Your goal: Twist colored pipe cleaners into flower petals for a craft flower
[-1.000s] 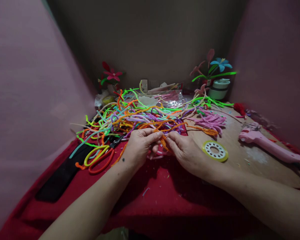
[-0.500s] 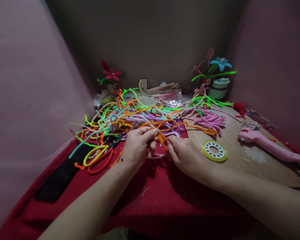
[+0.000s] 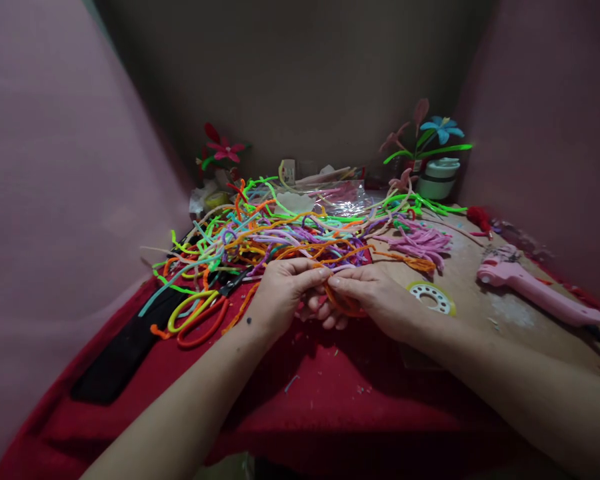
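My left hand (image 3: 280,293) and my right hand (image 3: 375,300) meet over the red cloth (image 3: 320,393), fingertips pinched together on an orange pipe cleaner (image 3: 343,305) that loops below my right fingers. Just beyond them lies a tangled heap of pipe cleaners (image 3: 275,233) in green, orange, purple, pink and beige. A yellow and white tape roll (image 3: 433,297) lies flat right of my right hand, partly hidden by it.
Scissors with yellow and orange handles (image 3: 197,313) lie left of my left hand. A pink glue gun (image 3: 535,290) rests on the wooden board (image 3: 485,320) at right. Pink cut pieces (image 3: 423,240), a clear plastic bag (image 3: 330,197) and pipe-cleaner flowers (image 3: 430,140) (image 3: 223,150) stand behind.
My right hand has moved left and turned, bringing its fingertips against my left ones. The orange pipe cleaner now bends into a loop under my right hand, and the tape roll is partly covered.
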Motion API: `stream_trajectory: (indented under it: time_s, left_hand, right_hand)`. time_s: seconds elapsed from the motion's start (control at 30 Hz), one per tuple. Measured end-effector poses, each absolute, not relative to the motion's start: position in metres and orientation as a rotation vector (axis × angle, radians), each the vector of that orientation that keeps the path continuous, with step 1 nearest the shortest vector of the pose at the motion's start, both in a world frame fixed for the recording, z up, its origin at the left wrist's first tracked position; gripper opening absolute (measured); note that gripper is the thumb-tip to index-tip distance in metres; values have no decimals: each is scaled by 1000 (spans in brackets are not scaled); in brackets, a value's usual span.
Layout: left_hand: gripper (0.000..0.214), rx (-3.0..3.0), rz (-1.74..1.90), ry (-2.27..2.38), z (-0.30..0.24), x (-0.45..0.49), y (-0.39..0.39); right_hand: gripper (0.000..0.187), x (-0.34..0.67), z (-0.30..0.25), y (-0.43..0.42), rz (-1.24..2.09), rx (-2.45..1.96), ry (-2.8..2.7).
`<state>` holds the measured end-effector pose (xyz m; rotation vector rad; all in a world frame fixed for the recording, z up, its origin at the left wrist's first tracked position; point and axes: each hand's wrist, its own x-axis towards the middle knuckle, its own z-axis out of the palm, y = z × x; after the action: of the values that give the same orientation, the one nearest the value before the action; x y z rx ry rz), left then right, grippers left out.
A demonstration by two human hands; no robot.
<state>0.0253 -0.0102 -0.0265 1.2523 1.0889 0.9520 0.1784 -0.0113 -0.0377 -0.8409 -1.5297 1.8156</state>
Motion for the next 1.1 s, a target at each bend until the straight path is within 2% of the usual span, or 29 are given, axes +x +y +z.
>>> stream_trajectory:
  time_s: [0.13,0.37,0.57,0.67,0.83,1.03,1.1]
  left_hand:
    - [20,1271,945,1093,-26,27,-13]
    - [20,1308,1009,1084,-27,25,-9]
    - [17,1442,981,1208,-25,28,-10]
    - [17,1654,977,1291,-28,29,-10]
    - [15,1988,1052,1427,-33,28,-7]
    - [14,1608,1009,1302,-23,27,-7]
    - [14,1564,1016,1270,-22,27,-7]
  right_hand:
    - [31,178,-43,-7,1959,-774,-1445]
    - [27,177,-41,-9,1807,-928,-1478]
    - [24,176,-43,-9,1901,-869,-1401]
    - [18,176,-45,-9,1768,-992,-1470]
    - [19,176,-48,-10,1504,-1046,-1589]
    - [32,177,-49,-8,1764,-830,-1457]
    - [28,179,-51,-6,1790,-809,-1393]
